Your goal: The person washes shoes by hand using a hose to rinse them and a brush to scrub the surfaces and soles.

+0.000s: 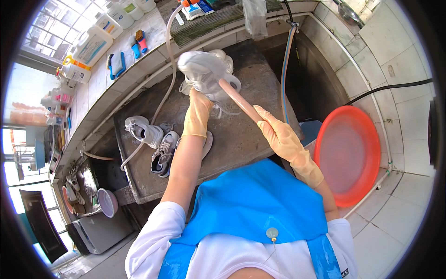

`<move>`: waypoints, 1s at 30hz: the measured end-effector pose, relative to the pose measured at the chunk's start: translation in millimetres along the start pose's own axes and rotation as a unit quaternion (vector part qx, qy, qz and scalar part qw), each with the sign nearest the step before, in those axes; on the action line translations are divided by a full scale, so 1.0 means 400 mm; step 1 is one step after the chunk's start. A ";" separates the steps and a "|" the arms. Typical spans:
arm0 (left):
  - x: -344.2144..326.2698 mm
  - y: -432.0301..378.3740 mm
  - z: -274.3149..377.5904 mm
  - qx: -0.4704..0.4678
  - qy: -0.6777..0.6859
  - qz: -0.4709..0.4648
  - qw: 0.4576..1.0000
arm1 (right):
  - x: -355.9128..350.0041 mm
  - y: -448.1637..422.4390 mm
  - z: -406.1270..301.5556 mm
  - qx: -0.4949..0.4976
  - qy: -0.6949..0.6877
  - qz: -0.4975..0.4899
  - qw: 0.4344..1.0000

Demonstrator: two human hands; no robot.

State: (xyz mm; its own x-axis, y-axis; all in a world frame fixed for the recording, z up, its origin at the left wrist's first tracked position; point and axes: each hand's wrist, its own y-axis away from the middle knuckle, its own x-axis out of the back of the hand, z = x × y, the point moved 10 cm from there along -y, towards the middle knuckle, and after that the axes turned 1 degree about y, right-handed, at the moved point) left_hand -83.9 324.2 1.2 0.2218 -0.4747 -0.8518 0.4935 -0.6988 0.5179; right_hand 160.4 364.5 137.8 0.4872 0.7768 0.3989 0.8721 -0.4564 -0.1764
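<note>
My left hand (198,115), in a pale yellow rubber glove, grips a white sneaker (204,69) from below and holds it tilted above the dark stone slab (240,139). A loose lace hangs from this shoe. My right hand (284,139), gloved alike, is closed around a thick pinkish tube (242,101). Its far end points at the sneaker's side, where the picture is blurred white. Behind the held shoe, another white shoe (223,57) is partly hidden. Left of my left forearm, a white sneaker (144,130) and a grey-and-white sneaker (165,153) stand on the slab.
A red basin (348,157) of cloudy liquid stands at right. A pale hose (170,80) crosses the slab's left side; a blue-striped hose (287,66) hangs at its right edge. Brushes (139,42) and plastic jugs (92,45) line the tiled ledge. A sink (303,69) lies behind right.
</note>
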 end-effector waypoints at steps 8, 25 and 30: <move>-0.165 0.027 0.035 -0.001 -0.043 -0.132 0.990 | 0.011 0.036 0.036 -0.014 0.016 0.002 1.000; -0.077 0.291 0.428 -0.178 -0.225 -0.015 0.958 | -0.057 0.052 0.141 -0.105 0.033 -0.064 0.992; 0.019 0.620 0.566 -0.126 -0.261 -0.038 0.956 | -0.056 0.095 0.241 -0.209 -0.006 -0.071 0.975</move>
State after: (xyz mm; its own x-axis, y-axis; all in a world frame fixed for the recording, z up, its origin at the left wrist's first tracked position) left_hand -150.1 26.2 140.9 -0.2399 -0.6760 -0.6967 0.6932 -0.6218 0.3645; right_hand 186.9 371.5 35.6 0.3653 0.8495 0.3807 0.8375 -0.4785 0.2639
